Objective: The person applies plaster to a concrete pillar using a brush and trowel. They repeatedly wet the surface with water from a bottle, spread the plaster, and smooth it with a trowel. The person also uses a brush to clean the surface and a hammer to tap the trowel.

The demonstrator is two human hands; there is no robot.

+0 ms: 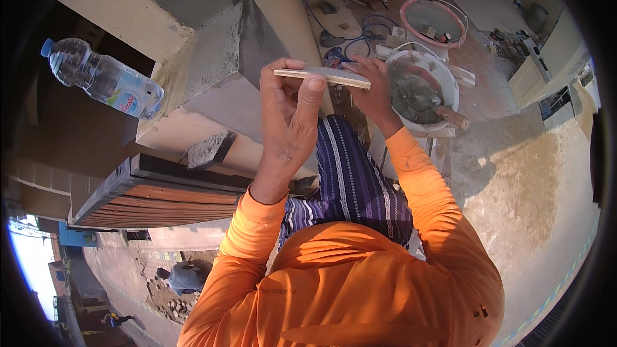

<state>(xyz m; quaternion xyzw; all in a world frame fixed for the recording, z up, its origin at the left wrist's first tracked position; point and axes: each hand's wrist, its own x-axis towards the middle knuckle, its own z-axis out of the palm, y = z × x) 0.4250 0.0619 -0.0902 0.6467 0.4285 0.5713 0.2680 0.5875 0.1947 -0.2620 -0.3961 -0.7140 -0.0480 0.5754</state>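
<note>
A thin, pale tile piece is held up in front of me, its edge turned toward me. My left hand pinches its left part, with the thumb against the near edge and the fingers partly hidden behind. My right hand is at its right end, fingers bent behind the tile; the tile hides some of their contact. Below and right of my right hand is a white bucket of wet grey mortar, with a wooden handle sticking out.
A plastic water bottle rests by the rough plastered pillar at left. A pink-rimmed tub of greyish water, a blue hose and wood pieces lie beyond. At lower left, a person is near broken paving.
</note>
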